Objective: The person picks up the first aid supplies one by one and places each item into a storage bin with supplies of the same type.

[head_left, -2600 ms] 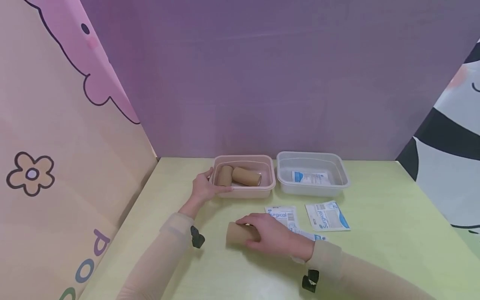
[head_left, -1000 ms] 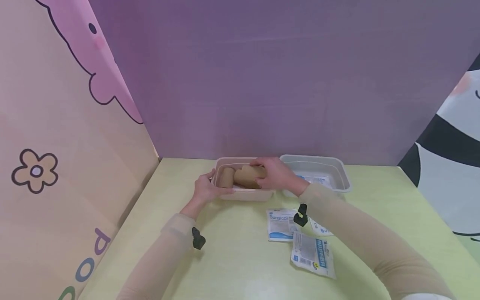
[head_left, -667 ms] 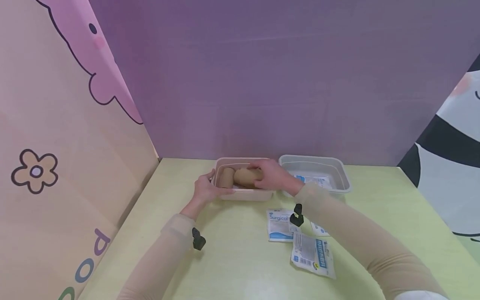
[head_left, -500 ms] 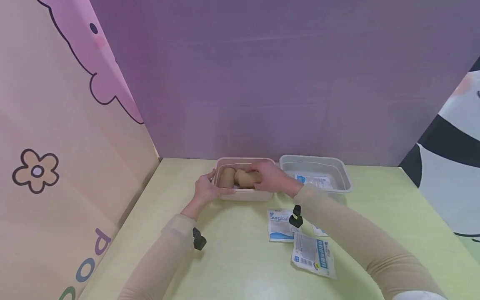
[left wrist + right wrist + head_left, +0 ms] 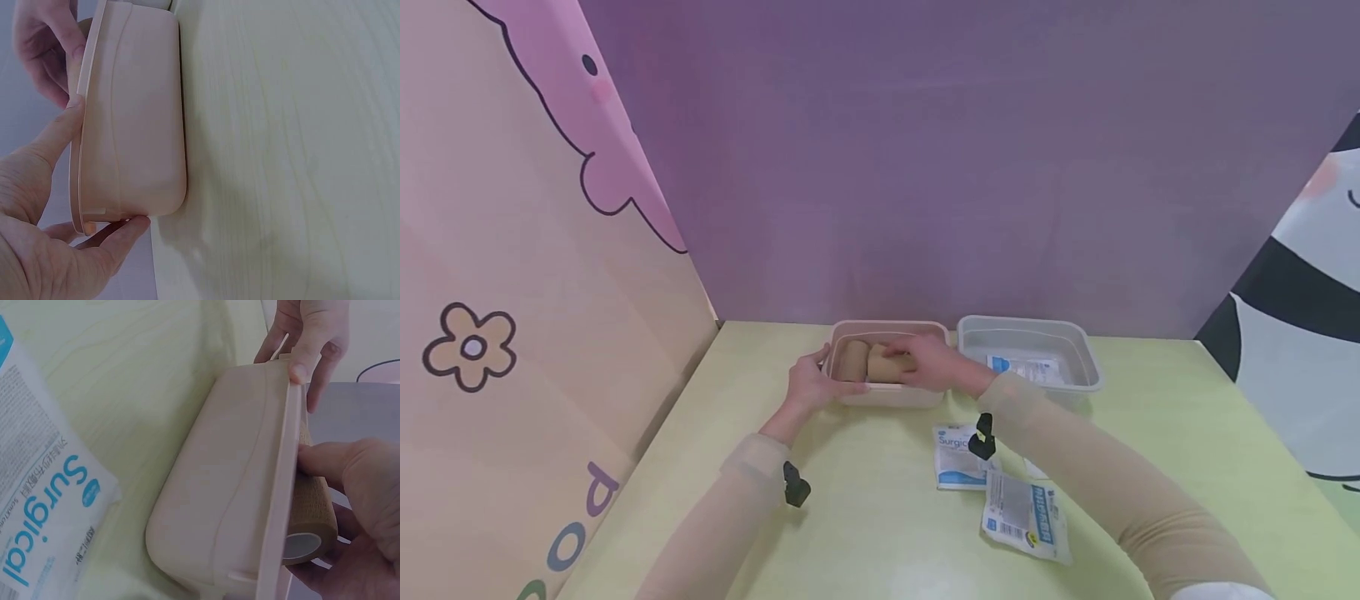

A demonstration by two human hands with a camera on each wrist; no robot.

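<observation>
In the head view, my left hand [image 5: 808, 387] grips the left end of a pink plastic tub [image 5: 891, 398], thumb along the front rim and fingers at the side. Inside the tub, a brown bandage roll [image 5: 852, 362] lies at the left. My right hand [image 5: 931, 363] reaches in and holds another brown bandage roll [image 5: 884, 367] beside it. The right wrist view shows the thumb on this roll [image 5: 312, 509] above the rim, its hollow white core facing out. The tub's right part is hidden by the hand.
A whitish tub [image 5: 1028, 333] with a blue-and-white packet [image 5: 1037, 369] inside stands right of the pink one. Surgical packets [image 5: 955, 457] [image 5: 1026, 517] lie on the pale table [image 5: 865, 517] in front, one partly under the right forearm. A purple wall [image 5: 895, 167] rises behind.
My right hand has carried a bandage roll from the table into the pink tub. There the roll has shifted slightly down and left, lying closer to the left roll. My left hand stays put.
</observation>
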